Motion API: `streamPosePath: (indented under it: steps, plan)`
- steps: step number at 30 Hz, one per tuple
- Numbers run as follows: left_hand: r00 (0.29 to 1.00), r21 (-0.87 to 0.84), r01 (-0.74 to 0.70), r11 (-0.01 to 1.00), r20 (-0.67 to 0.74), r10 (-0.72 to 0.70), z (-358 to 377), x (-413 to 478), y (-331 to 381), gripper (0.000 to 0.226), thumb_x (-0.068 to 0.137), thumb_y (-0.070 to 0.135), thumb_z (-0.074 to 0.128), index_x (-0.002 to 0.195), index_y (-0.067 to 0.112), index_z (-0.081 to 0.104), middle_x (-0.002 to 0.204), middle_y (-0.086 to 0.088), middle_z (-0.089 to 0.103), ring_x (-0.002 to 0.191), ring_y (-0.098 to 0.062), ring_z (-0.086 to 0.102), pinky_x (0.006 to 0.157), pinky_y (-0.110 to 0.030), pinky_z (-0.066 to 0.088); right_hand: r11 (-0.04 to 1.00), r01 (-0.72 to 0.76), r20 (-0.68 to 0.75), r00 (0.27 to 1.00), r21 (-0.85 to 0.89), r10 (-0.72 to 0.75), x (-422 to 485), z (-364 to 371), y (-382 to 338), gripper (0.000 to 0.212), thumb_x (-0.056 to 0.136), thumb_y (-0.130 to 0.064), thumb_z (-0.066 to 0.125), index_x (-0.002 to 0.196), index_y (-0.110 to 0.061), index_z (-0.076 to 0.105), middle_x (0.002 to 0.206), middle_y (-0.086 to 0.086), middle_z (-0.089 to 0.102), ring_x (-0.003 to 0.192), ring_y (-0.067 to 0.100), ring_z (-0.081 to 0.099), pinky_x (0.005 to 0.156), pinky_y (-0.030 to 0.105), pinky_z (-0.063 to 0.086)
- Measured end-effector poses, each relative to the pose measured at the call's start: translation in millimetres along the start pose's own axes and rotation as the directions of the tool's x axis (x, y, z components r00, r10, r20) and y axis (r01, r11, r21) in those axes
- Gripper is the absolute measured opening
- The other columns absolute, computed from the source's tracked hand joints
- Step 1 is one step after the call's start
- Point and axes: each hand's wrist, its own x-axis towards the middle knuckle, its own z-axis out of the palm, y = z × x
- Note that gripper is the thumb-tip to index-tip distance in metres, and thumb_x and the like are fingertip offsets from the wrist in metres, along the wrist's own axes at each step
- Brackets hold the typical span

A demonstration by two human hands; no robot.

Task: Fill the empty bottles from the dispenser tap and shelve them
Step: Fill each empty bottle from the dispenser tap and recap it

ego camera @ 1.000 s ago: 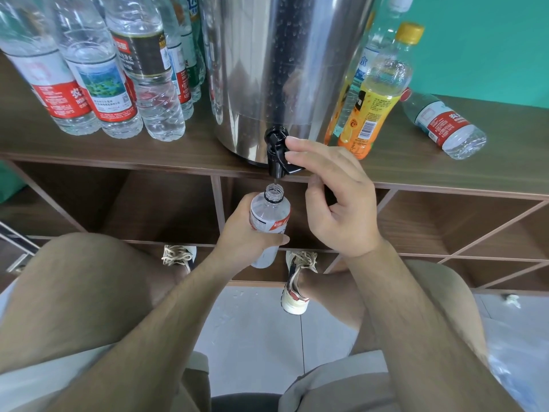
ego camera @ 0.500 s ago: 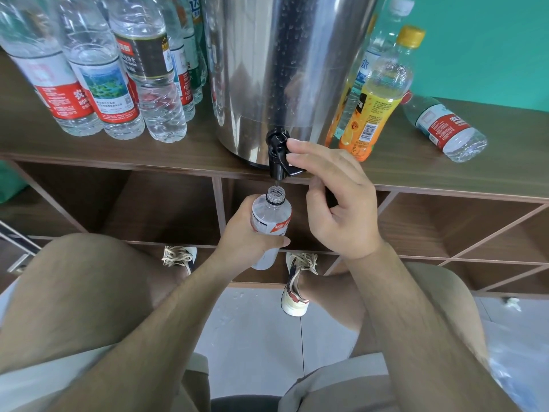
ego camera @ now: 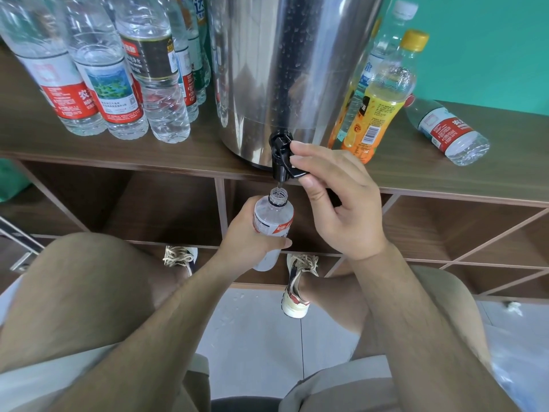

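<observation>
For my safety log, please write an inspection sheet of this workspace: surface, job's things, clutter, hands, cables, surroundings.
Surface: wooden shelf top carries the dispenser and standing bottles.
Job's things: open bottle held under the black tap.
Clutter: one lying bottle at the right; drops on the floor.
Hands: left hand grips the open bottle; right hand pinches the tap.
Cables: nothing seen.
Surroundings: green wall behind, compartments below.

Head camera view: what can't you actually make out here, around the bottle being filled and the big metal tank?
- Water level in the bottle: head view, the left hand wraps its middle.
- Tap lever position: head view, partly covered by the right hand.
- Dispenser top and lid: head view, cut off by the upper edge.
- Caps of the standing bottles on the left: cut off by the same edge.
</observation>
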Motion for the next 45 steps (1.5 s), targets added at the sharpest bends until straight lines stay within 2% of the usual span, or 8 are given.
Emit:
streamPosePath:
  steps: [10,20,24,30,45]
  plan:
    - [1.000,-0.005,0.008,1.000,0.006,-0.008,1.4,1.6,-3.0,0.082,0.074,0.023,0.093,0.140,0.029,0.045,0.127,0.010,0.059,0.116,-0.015,0.058,0.095,-0.025,0.044,1.000,0.019,0.009,1.000,-0.016,-0.019,1.5,0.5,1.3,0.023,0.102,0.003,0.061,0.120,0.000,0.073,0.133,0.013,0.069,0.115,0.033,0.068,0.104,0.033,0.046]
    - [1.000,-0.028,0.016,0.999,0.014,-0.016,-0.2,-2.5,0.4,0.080,0.075,0.019,0.092,0.139,0.026,0.046,0.128,0.006,0.061,0.116,-0.017,0.059,0.096,-0.027,0.045,1.000,0.023,0.001,1.000,-0.016,-0.023,1.5,1.6,0.9,0.023,0.102,0.002,0.060,0.120,-0.001,0.073,0.132,0.012,0.070,0.114,0.032,0.068,0.104,0.031,0.045]
    - [1.000,-0.031,0.022,0.999,0.018,-0.022,-0.7,-4.7,2.6,0.078,0.076,0.017,0.092,0.138,0.026,0.046,0.125,0.008,0.060,0.113,-0.015,0.058,0.097,-0.028,0.046,1.000,0.019,-0.001,1.000,-0.018,-0.019,1.6,1.2,0.4,0.023,0.102,0.001,0.060,0.120,-0.002,0.073,0.132,0.012,0.070,0.114,0.032,0.068,0.104,0.031,0.045]
    - [0.999,-0.029,0.037,0.999,0.019,-0.037,-0.3,-4.5,3.1,0.078,0.076,0.018,0.092,0.138,0.028,0.045,0.124,0.011,0.059,0.112,-0.014,0.058,0.092,-0.025,0.042,1.000,0.019,0.003,1.000,-0.020,-0.019,1.5,1.2,0.4,0.023,0.103,0.000,0.059,0.120,-0.002,0.073,0.132,0.011,0.070,0.115,0.032,0.068,0.104,0.031,0.045]
    - [0.999,-0.021,0.044,0.999,0.018,-0.044,-0.3,-4.8,2.9,0.078,0.076,0.019,0.092,0.138,0.027,0.045,0.125,0.010,0.059,0.113,-0.014,0.057,0.093,-0.026,0.042,1.000,0.019,0.008,1.000,-0.021,-0.019,1.6,0.3,0.0,0.023,0.102,0.002,0.060,0.121,-0.002,0.073,0.133,0.011,0.069,0.116,0.031,0.068,0.105,0.032,0.046]
